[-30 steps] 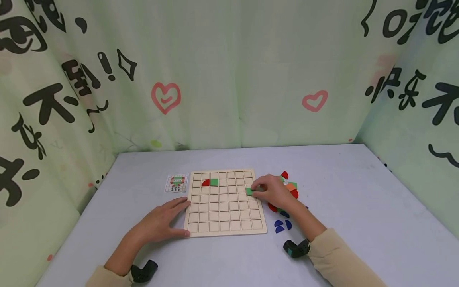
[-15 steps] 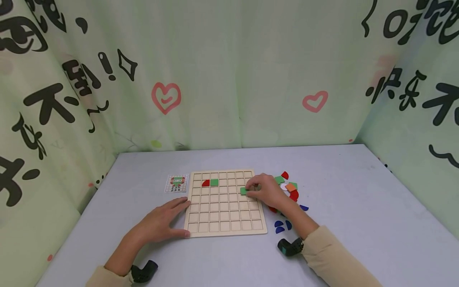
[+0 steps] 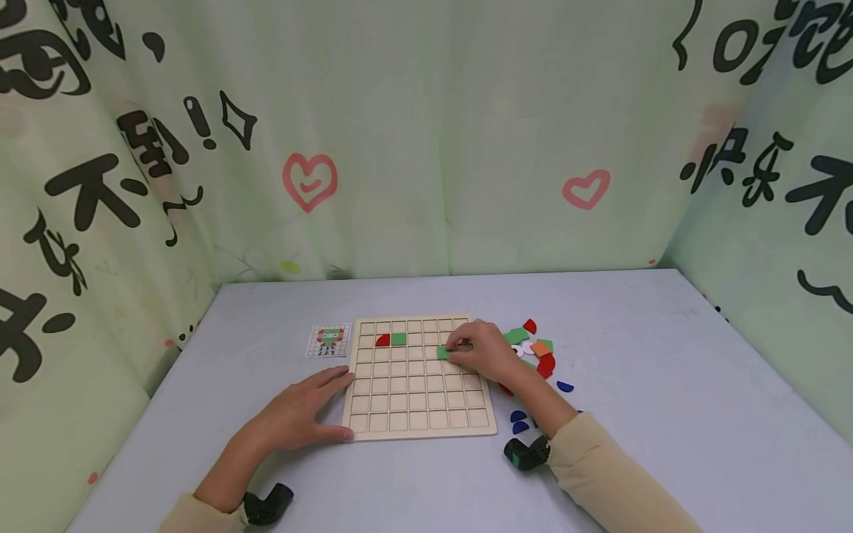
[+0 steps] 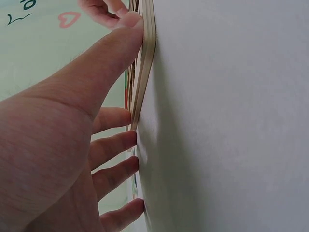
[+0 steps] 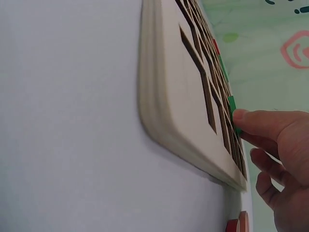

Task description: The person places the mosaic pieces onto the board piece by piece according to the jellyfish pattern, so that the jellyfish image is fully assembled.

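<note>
A wooden grid board [image 3: 398, 403] lies on the table, with a red quarter-round piece [image 3: 383, 340] and a green square [image 3: 398, 339] set side by side in its upper left cells. My right hand [image 3: 485, 352] pinches another green square [image 3: 443, 353] between thumb and finger, over the board's right half; the right wrist view shows this green square [image 5: 232, 103] at the board's surface. At the board's left edge rests my left hand [image 3: 303, 411], fingers spread and thumb [image 4: 104, 63] touching the near corner.
A small pattern card [image 3: 329, 340] lies left of the board. To the right are loose pieces: a red one [image 3: 546, 365], an orange square [image 3: 541, 348], green ones [image 3: 517, 335] and blue half-rounds [image 3: 565, 386]. A curtain [image 3: 440, 148] hangs behind the table.
My right hand has carried the green square leftward across the board from its right edge, uncovering more of the loose pieces. The left hand has stayed in place.
</note>
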`<state>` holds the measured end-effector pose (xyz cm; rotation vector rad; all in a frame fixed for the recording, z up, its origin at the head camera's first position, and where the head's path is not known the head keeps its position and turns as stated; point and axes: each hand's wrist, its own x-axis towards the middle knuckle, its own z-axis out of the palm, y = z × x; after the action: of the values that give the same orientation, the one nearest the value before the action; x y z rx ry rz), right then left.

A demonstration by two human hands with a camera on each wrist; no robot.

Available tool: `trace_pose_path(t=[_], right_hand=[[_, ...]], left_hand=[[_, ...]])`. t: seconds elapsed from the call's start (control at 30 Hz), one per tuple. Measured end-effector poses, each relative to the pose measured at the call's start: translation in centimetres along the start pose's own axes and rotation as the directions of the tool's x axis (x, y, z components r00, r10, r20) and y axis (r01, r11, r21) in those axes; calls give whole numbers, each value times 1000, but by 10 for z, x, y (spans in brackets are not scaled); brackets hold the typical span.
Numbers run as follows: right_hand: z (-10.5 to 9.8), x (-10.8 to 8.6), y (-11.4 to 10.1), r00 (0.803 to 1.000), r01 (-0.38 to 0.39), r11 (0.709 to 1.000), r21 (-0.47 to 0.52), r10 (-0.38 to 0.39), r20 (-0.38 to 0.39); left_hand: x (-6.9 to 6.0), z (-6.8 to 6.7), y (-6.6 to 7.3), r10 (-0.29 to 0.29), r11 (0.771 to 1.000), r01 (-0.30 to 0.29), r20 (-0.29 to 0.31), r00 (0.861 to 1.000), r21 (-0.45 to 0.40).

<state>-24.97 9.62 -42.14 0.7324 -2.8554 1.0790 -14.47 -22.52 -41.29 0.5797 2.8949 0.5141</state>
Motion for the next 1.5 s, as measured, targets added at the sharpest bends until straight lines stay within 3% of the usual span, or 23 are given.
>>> trace_pose_path(t=[0.3,0.63,1.07,1.5], right_hand=[[4,10,0,1000,21,1000,-22,-21,-9],[8,19,-3,1000,-21,1000,0,21,4],[17,28,-10,1000,27,999,42,-27,4],[27,39,-17,1000,-7,999,41,8,-23]], left_hand=[[0,1,-1,1,1000,-1,-1,1000,1],[0,-1,1,2,1000,-2,2,1000,3],[1,-2,0,1,1000,-2,13,1000,4],[0,-1,0,12,1000,-12,5,1000,-1]])
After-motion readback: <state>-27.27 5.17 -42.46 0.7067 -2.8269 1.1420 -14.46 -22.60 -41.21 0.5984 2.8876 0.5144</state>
